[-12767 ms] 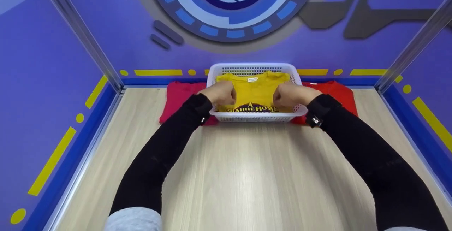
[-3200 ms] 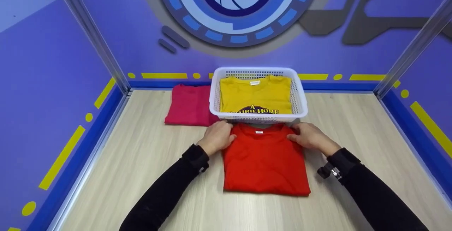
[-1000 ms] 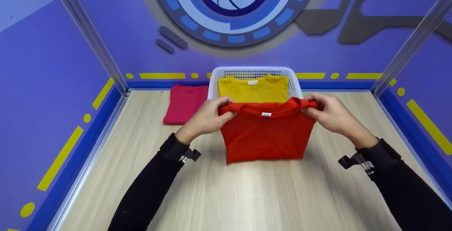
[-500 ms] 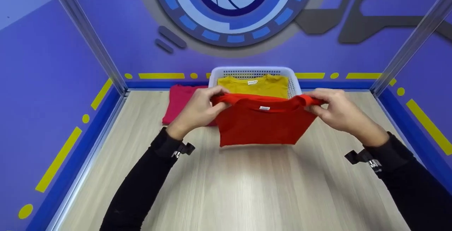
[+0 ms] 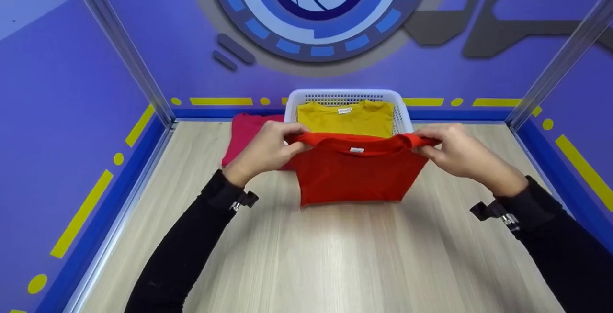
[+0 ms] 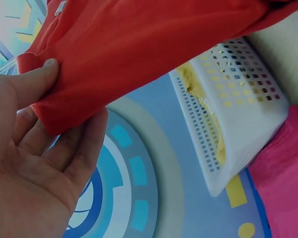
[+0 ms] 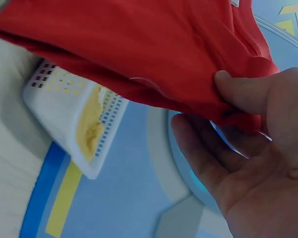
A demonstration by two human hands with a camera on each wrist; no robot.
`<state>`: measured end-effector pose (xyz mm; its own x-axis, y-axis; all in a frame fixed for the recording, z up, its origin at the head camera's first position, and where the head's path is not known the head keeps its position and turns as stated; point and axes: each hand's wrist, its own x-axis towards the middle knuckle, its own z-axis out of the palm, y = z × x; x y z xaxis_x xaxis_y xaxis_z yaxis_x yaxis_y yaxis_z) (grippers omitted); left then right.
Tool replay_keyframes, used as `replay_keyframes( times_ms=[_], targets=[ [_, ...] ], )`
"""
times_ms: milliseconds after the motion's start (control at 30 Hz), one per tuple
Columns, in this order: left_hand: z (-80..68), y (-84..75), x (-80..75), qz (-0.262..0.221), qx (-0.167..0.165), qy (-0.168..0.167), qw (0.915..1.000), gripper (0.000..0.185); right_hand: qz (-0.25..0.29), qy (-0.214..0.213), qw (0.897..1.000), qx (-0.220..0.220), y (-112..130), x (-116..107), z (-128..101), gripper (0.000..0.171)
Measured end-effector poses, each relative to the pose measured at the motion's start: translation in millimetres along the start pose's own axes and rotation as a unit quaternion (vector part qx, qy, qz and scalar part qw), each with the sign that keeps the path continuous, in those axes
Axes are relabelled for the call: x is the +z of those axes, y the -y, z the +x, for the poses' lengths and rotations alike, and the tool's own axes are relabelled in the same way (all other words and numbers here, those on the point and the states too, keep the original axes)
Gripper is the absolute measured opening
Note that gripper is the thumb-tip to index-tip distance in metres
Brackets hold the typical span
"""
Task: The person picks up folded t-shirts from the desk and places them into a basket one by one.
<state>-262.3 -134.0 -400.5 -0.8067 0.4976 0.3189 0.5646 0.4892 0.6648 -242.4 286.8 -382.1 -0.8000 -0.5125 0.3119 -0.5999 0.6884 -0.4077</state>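
1. Since about three seconds ago, the red shirt (image 5: 352, 179) has come up from lying flat on the bench (image 5: 335, 255); its collar edge stands raised at the six o'clock side of the basket (image 5: 345, 92), hiding the near rim.
2. The fingers of the left hand (image 5: 268, 148) are clamped on the shirt's ten o'clock corner, those of the right hand (image 5: 457, 152) on its two o'clock corner.
3. Both pinches look shallow, so an outward tug could pull a corner free; the layers show parted along an edge in the right wrist view and might unfold.
4. The hem hangs ungripped toward six o'clock; a quick swing could curl it under.
5. Carried low toward twelve o'clock, the cloth could snag the near rim or rumple the yellow shirt (image 5: 340, 120); drifting toward ten, it could drag the pink shirt (image 5: 246, 133).
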Motion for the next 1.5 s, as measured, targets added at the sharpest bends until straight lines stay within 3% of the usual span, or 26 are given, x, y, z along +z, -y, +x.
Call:
replay_keyframes(
  times_ms=[100,200,367,600,867,1233,1500],
  targets=[
    [5.2,-2.4,-8.2,0.002,0.002,0.003,1.0,0.012,-0.008,-0.017,0.999,-0.032,2.9,-8.1,8.2,0.023],
    [10.8,-6.5,-17.3,0.002,0.002,0.005,1.0,0.016,-0.016,-0.02,0.999,-0.031,7.0,-18.3,16.7,0.019],
    [21.7,-10.4,-29.4,-0.004,0.013,-0.005,0.9999,0.017,-0.018,0.0,1.0,0.024,10.9,-32.9,28.9,0.009],
    [36.2,-6.4,-39.2,-0.008,0.008,-0.011,0.9999,0.016,0.022,0.017,0.995,0.099,7.5,-38.6,42.9,0.008],
    [72.7,20.9,-34.4,0.012,-0.05,-0.005,0.9986,0.016,0.011,0.016,0.989,0.148,-14.0,-24.0,79.5,0.014],
    [113.7,50.4,-36.1,0.058,-0.103,-0.018,0.9929,0.018,-0.031,0.009,0.99,0.136,-39.3,-5.4,126.7,0.016],
    [134.7,74.1,-22.6,0.071,-0.156,-0.034,0.9846,0.022,-0.067,0.023,0.988,0.134,-59.3,12.0,152.3,0.019]
  ],
)
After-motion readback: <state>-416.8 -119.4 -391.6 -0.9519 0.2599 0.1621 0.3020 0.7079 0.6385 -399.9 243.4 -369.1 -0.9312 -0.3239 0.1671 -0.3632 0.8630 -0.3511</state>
